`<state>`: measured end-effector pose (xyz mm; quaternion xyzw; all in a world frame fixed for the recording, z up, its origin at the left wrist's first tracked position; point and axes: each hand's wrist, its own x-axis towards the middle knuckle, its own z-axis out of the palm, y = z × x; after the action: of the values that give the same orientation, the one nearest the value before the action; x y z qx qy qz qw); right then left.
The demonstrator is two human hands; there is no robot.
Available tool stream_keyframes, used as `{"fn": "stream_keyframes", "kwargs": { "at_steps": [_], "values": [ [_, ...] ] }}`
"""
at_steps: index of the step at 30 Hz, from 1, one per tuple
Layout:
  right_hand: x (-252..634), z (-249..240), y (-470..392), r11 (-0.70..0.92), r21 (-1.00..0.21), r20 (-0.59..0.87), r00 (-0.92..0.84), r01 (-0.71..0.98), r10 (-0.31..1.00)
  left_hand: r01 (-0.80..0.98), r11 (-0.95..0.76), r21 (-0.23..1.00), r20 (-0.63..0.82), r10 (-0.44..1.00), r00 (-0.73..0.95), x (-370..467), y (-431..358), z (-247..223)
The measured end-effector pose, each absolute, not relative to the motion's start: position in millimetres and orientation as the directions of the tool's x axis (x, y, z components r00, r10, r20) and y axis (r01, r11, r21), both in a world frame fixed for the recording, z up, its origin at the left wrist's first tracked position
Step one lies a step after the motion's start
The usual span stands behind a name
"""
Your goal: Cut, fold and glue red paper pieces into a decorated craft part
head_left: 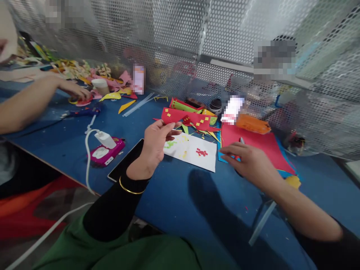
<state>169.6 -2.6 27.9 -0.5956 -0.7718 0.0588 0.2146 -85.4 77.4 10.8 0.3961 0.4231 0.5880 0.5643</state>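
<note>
My left hand [154,144] hovers over the left end of a white sheet [191,156], thumb and fingers pinched together. Anything between those fingertips is too small to make out. Small paper bits lie on the sheet in green, yellow and red clusters [201,152]. Just beyond the fingers is a red paper piece [180,115] with yellow squares on it; whether I touch it is unclear. To the right of the sheet, my right hand [249,161] is closed around a mostly hidden object with a grey tip and some red showing.
Red and blue sheets [253,144] lie under an orange case [254,124]. A dark tablet-like slab [126,161], a purple power strip [108,152] and a glue gun [86,111] are to the left. Another person's hand [74,91] works there. Perforated metal [174,45] borders the table's back.
</note>
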Motion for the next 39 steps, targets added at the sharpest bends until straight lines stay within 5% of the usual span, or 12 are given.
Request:
{"fn": "stream_keyframes", "kwargs": {
  "at_steps": [7,29,39],
  "values": [
    [102.8,-24.0,90.4,0.171,-0.497,0.108,-0.135,0.851,0.985,-0.337,0.007,0.942,-0.024,0.999,-0.047,-87.3,78.8,6.6],
    [76.2,-49.4,132.2,0.086,-0.414,-0.028,-0.107,0.906,0.994,-0.34,0.061,0.939,-0.059,0.998,0.016,-83.3,68.8,14.2],
    [78.2,-46.1,120.2,0.094,-0.46,0.031,-0.09,0.883,0.996,-0.319,0.066,0.945,-0.066,0.998,0.01,-82.3,71.0,10.5]
  ]
}}
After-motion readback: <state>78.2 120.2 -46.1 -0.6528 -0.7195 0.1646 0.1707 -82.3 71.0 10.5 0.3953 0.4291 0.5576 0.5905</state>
